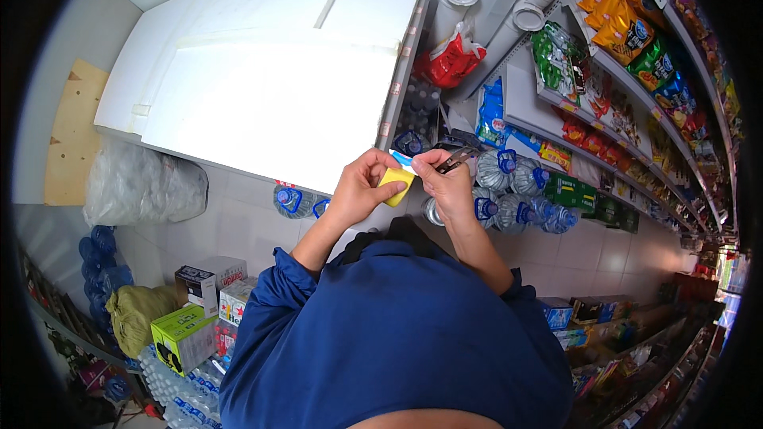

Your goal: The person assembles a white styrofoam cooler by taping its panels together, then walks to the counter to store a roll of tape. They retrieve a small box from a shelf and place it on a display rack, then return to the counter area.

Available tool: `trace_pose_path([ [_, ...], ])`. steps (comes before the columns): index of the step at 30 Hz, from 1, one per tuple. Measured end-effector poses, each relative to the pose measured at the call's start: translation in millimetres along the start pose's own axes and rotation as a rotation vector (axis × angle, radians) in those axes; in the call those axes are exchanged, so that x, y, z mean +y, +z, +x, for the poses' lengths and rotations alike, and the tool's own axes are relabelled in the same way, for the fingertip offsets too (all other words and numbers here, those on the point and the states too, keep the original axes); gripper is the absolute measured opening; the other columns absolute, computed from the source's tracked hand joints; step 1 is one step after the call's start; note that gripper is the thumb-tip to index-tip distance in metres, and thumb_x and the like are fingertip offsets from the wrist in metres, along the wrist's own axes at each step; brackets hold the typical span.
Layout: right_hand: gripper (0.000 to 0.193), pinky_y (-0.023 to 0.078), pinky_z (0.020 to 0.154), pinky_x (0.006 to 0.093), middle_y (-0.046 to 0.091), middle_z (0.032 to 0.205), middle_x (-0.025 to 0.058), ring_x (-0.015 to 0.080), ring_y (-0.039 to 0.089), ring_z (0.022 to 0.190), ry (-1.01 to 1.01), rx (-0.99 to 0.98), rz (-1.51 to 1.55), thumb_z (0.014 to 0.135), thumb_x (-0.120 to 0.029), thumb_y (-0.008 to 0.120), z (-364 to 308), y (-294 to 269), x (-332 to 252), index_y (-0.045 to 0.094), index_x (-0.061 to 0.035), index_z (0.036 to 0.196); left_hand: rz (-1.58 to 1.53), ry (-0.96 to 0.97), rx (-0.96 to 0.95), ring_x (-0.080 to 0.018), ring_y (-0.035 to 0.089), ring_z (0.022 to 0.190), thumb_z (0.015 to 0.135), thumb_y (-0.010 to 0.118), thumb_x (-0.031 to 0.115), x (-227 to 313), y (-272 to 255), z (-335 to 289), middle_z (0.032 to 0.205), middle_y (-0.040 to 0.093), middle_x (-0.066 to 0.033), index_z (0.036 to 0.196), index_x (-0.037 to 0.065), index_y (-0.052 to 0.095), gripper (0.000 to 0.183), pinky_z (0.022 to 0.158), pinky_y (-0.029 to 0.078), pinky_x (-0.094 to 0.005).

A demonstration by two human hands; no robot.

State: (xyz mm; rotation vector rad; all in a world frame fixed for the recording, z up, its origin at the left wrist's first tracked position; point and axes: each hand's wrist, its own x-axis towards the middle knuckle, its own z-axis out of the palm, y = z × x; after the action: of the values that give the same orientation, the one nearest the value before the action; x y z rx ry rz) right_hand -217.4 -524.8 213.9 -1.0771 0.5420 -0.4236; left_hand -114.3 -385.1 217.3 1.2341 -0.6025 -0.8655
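In front of my chest, both hands are raised close together. My left hand (367, 188) grips a small yellow block-shaped thing (396, 187) between thumb and fingers. A blue-and-white strip (402, 160) sticks up at its top edge, between the two hands. With thumb and forefinger, my right hand (447, 184) pinches the right end of this strip. A dark metal tool (456, 160), perhaps scissors, is tucked in the right hand and points out to the right; its full shape is hidden.
Ahead stands a large white panel-topped surface (278, 103). Large water bottles (497, 168) stand on the floor at right, beside shelves of snack bags (624, 24). Cartons (184, 334) and packs of bottles (179, 385) lie at left, below a plastic-wrapped bundle (143, 184).
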Motion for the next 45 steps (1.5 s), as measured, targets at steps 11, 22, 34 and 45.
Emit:
trace_pose_path([
  [11,0.011,0.026,0.043,0.0185,0.053,0.063,-0.0051,0.0008,0.038,0.050,0.006,-0.008,-0.026,0.080,-0.010,0.073,2.7,0.7,2.7,0.065,-0.0022,0.079,0.037,-0.010,0.020,-0.0025,0.053,0.068,0.079,0.068,-0.005,-0.7,-1.5,2.0,0.077,0.059,0.0001,0.102,0.004,0.052,0.030,0.059,0.041,-0.0171],
  [22,0.012,0.025,0.043,0.0189,0.052,0.061,-0.0049,0.0012,0.037,0.048,0.006,-0.010,-0.019,0.081,-0.010,0.073,2.6,1.8,0.1,0.065,-0.0018,0.079,0.150,-0.001,0.018,-0.0029,0.045,0.061,0.081,0.066,-0.002,13.3,5.4,-1.0,0.064,0.050,0.0024,0.140,0.008,0.032,0.068,0.059,0.036,-0.0173],
  [34,0.021,0.023,0.043,0.0189,0.048,0.063,-0.0065,0.0006,0.034,0.049,-0.015,-0.017,0.041,0.086,-0.021,0.069,-4.3,2.4,9.4,0.062,-0.0018,0.090,0.128,-0.020,0.025,-0.0039,0.046,0.061,0.081,0.066,-0.004,12.8,9.2,-0.6,0.065,0.052,0.0012,0.143,0.008,0.028,0.074,0.059,0.037,-0.0182],
  [45,0.030,0.034,0.056,0.0159,0.050,0.074,-0.0058,0.0011,0.043,0.065,-0.249,-0.106,-0.198,0.080,-0.007,0.072,-8.3,-5.5,19.5,0.057,-0.0015,0.106,0.162,-0.006,0.044,-0.0036,0.045,0.060,0.080,0.067,-0.002,8.6,16.3,-4.4,0.063,0.048,0.0028,0.143,0.008,0.027,0.075,0.058,0.037,-0.0180],
])
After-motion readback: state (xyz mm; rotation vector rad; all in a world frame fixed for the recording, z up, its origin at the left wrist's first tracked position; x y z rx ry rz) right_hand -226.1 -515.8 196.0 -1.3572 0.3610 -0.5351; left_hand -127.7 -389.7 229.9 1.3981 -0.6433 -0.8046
